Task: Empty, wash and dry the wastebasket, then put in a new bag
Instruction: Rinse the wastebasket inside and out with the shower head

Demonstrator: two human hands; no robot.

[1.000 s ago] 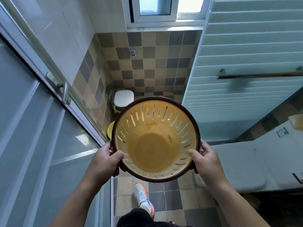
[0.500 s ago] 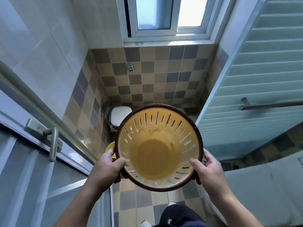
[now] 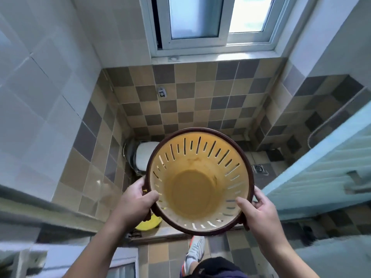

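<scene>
Wastebasket (image 3: 193, 194): round, yellow inside, dark brown rim, slotted side wall. Held in the air with its mouth tipped toward the camera, so the bare bottom shows; nothing inside except brownish stains on the inner wall.

Left hand (image 3: 133, 201): grips the basket's left rim, thumb hooked over the edge into the inside, fingers curled behind the outside wall.

Right hand (image 3: 259, 212): grips the right rim the same way, thumb lying on the inner wall, fingers wrapped round the outside (fingertips partly hidden behind the rim).

Positions relative to the basket:
- White toilet lid (image 3: 145, 156), beyond its upper-left rim, against the checkered tile wall.
- Yellow basin (image 3: 149, 222) on the floor, below its lower-left edge, mostly covered by the left hand and basket.
- Floor drain (image 3: 260, 169), just past its right rim.
- Window (image 3: 214, 23), high above it.
- Person's sneaker (image 3: 194, 250), directly beneath it on the tiled floor.
- Pale blue slatted door (image 3: 325, 173) with handle, to its right.
</scene>
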